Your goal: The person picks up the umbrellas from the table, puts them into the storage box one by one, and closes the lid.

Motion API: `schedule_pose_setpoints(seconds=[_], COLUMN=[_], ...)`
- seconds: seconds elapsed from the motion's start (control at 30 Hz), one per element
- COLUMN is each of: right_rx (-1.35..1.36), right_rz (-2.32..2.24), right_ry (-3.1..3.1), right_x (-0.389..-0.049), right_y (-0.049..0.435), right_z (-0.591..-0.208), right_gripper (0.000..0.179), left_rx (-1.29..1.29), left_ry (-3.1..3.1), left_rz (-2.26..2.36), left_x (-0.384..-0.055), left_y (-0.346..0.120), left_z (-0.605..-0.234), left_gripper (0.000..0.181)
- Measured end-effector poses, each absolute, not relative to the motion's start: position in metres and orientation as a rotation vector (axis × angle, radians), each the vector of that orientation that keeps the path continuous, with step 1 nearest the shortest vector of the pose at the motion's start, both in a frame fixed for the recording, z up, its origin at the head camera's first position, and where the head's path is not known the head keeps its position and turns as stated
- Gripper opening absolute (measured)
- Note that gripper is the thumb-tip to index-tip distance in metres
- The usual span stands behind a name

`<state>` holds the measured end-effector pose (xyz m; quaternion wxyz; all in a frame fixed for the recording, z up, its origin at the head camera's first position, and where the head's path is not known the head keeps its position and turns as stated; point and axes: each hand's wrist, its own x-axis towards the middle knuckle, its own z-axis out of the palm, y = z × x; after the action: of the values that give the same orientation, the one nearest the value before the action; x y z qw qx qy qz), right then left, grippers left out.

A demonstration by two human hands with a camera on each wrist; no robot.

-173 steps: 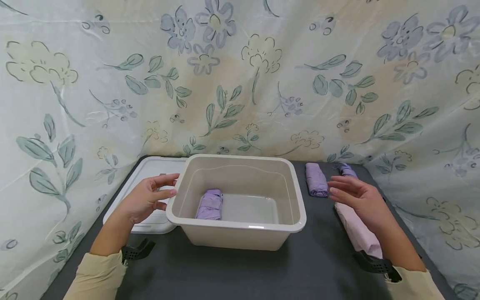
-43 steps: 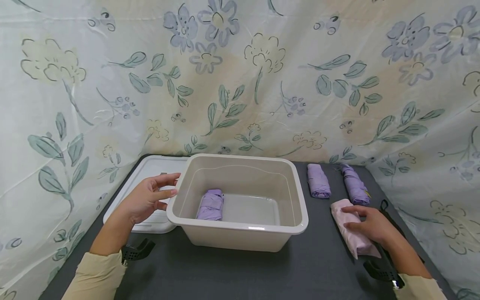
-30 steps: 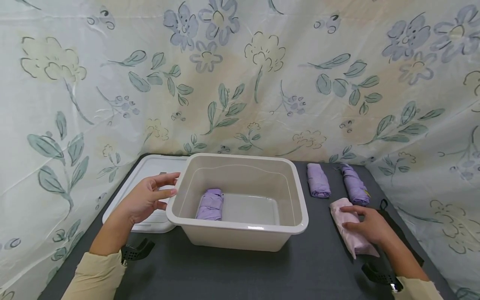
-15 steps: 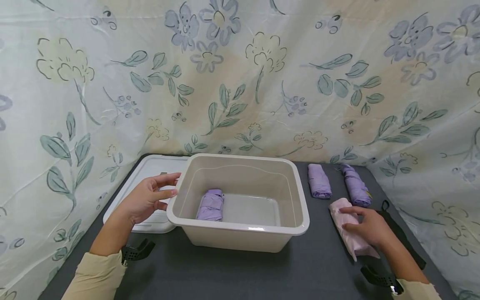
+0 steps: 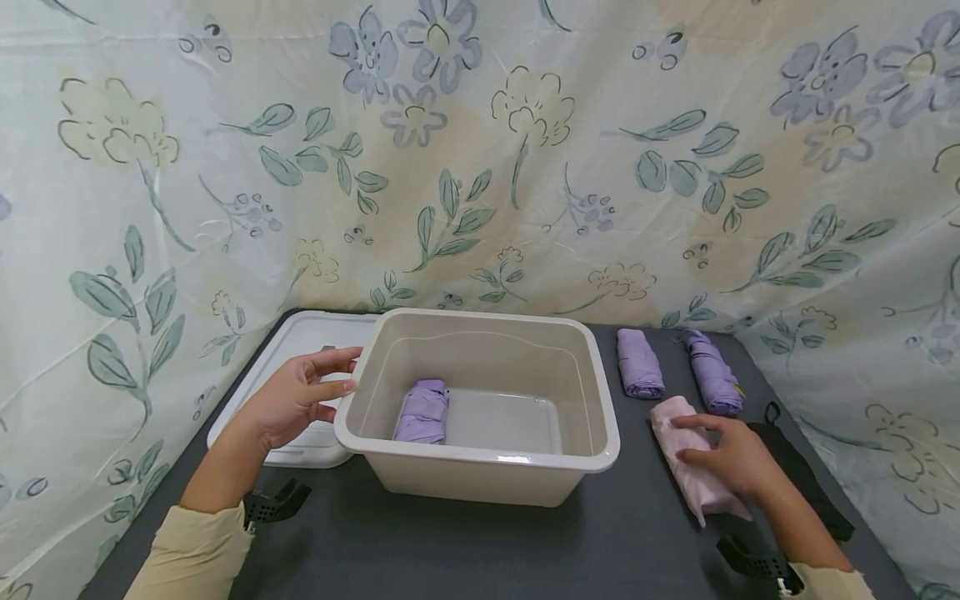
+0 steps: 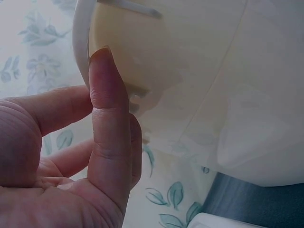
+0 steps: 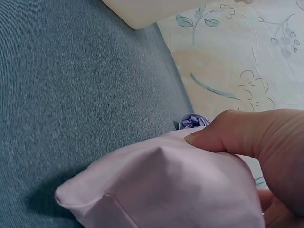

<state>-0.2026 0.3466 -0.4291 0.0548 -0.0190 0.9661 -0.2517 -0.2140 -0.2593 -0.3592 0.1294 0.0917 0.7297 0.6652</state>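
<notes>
My right hand [image 5: 727, 454] grips a pink fabric bundle [image 5: 686, 454] at the right of the table. In the right wrist view the thumb presses on the pink bundle's smooth top, with the other fingers mostly hidden behind it. My left hand [image 5: 296, 398] is at the left rim of a beige plastic tub [image 5: 480, 475], its fingers loosely spread. Seen from the left wrist, its fingertips meet the tub's outer wall just under the lip. Inside the tub, on the left side of its floor, lies a purple fabric roll [image 5: 422, 412].
Two more purple rolls, one [image 5: 639, 364] close to the tub and another [image 5: 712, 375] farther right, lie at the back right. A long black fabric item with a loop [image 5: 802, 475] lies beyond my right hand. A white lid [image 5: 300, 333] lies partly behind the tub's left side.
My right hand has come down from beside the purple roll onto the pink bundle. In the last half second, hand and bundle shifted slightly left. The left hand stays at the rim.
</notes>
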Motion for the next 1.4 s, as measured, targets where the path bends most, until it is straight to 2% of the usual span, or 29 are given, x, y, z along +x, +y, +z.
schedule_pose_setpoints(seconds=[0.73,1.1,1.4], right_rx=[-0.045,-0.058,-0.046], right_rz=[-1.199,-1.454,-1.734], right_ry=[2.861,2.703,2.477], right_x=[-0.2,-0.202,-0.21], right_y=[0.328,0.317,0.312], right_z=[-0.427,-0.41,-0.392], right_gripper=[0.059,0.062,0.055], left_rx=[0.258,0.233,0.224], left_ry=[2.163,2.171,2.162], left_rz=[1.904,1.901,1.921], left_x=[-0.21,-0.212,-0.215], left_y=[-0.258,-0.255,-0.25], left_z=[-0.363,-0.365,-0.365], left_gripper=[0.064,0.064,0.065])
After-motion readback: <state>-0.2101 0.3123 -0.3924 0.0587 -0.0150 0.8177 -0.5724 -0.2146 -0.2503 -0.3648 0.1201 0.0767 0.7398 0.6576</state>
